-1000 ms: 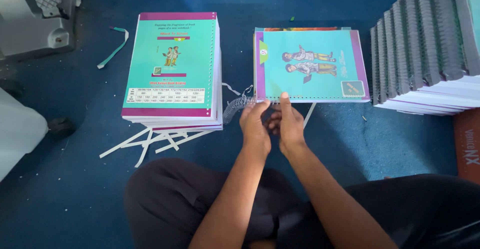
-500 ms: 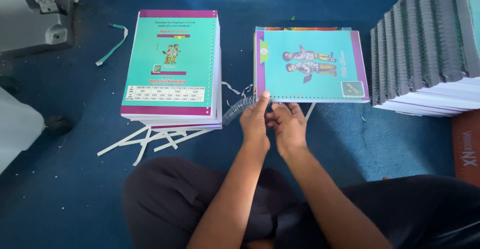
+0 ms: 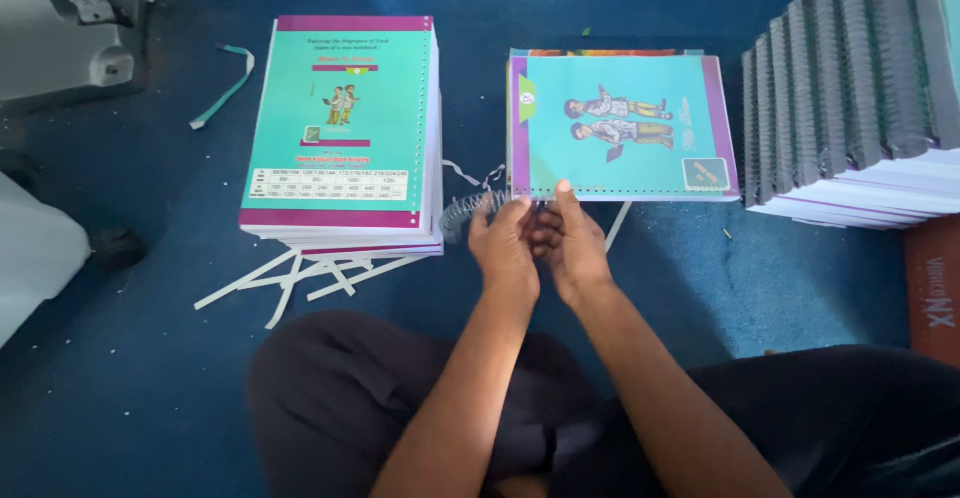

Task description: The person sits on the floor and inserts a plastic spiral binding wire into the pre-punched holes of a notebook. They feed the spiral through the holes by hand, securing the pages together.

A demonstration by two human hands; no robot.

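Two hands, three notebook stacks (one spiral)

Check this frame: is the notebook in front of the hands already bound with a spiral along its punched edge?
No, the notebook shows bare punched holes, and the wire spiral lies mostly off to the left, by the left hand.

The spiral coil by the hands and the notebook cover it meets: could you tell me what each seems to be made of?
The spiral coil looks like thin metal wire, grey with a dull sheen, though plastic cannot be ruled out. The notebook cover looks like glossy printed card: flat, brightly coloured, with a row of punched holes along its near edge.
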